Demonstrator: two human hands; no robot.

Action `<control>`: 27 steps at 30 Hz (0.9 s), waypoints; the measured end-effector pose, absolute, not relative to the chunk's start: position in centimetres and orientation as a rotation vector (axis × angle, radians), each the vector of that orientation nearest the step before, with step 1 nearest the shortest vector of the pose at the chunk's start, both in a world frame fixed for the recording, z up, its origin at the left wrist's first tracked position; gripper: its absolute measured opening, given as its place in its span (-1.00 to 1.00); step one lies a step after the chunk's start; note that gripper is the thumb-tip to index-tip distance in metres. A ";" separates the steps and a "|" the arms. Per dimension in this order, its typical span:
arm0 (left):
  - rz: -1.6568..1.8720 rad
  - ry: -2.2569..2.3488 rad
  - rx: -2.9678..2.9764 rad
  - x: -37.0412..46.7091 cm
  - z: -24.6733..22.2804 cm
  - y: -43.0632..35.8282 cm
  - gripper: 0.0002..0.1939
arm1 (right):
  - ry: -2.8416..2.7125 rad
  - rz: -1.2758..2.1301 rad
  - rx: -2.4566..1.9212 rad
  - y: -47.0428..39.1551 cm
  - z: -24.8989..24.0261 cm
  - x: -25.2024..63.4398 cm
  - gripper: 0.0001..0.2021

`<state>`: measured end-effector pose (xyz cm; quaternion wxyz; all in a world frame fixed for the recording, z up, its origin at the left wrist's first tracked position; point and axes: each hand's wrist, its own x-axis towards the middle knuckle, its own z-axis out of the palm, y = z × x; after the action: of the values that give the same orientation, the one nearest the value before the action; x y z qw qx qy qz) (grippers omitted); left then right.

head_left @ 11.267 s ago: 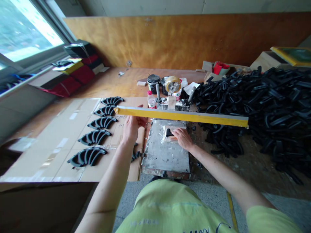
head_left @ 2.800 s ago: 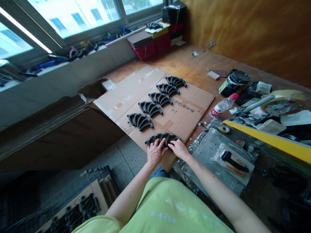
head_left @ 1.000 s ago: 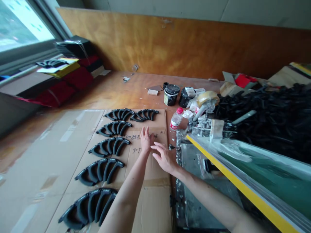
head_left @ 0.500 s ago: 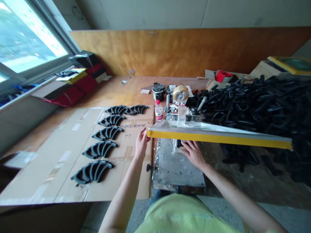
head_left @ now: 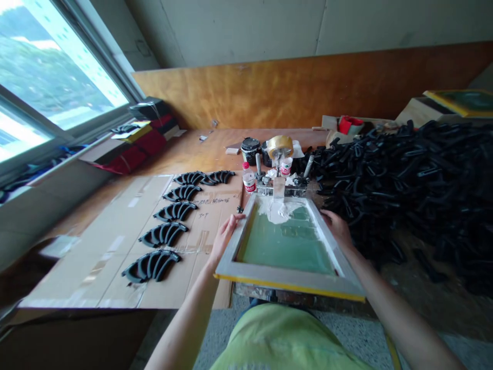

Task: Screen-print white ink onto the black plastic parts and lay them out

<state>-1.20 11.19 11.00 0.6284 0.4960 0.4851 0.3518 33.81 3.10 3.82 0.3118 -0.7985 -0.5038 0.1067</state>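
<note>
The screen frame (head_left: pixel 285 246) has a wide grey rim with a yellow strip along its near edge, and inside it a sheet of green mesh (head_left: pixel 269 244). White paste (head_left: pixel 277 211) is smeared over the mesh's far end, around the metal arm (head_left: pixel 279 189) that reaches the frame there. Darker green patches show just below the paste. The frame sits just right of the cardboard (head_left: pixel 127 221), its near left corner close to the cardboard's right edge in this view.

It lies between the two hands. The left hand (head_left: pixel 224 236), over the cardboard's right edge, has its fingers stretched out to the left rim. The right hand (head_left: pixel 338 228), on the frame's side away from the cardboard, touches the right rim with its fingertips. I cannot tell how firmly either one grips.

The frame points away from the person; its long axis seems to run front to back, roughly alongside the cardboard's right edge. Whether it is flat or slightly tilted, I cannot tell.

Six fans of curved black pieces (head_left: pixel 163 235) lie on the cardboard; a big black heap (head_left: pixel 416 185) lies well to its right.
</note>
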 end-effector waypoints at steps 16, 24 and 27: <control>0.712 1.267 1.239 -2.1 -0.3 9.8 -0.32 | -2.144 0.056 -2.051 13.5 7.8 25.4 -0.89; 0.708 1.313 1.283 -2.1 -1.0 9.6 -0.37 | -2.436 0.065 -1.672 7.5 6.6 23.9 -0.77; 0.701 1.299 1.278 -2.1 -1.0 9.6 -0.36 | -2.568 0.151 -1.459 6.2 7.7 24.8 -0.78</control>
<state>-2.10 9.63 -1.00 0.5600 0.5422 0.5513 0.2976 24.82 6.25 7.74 0.0921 -0.4914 -0.8646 0.0509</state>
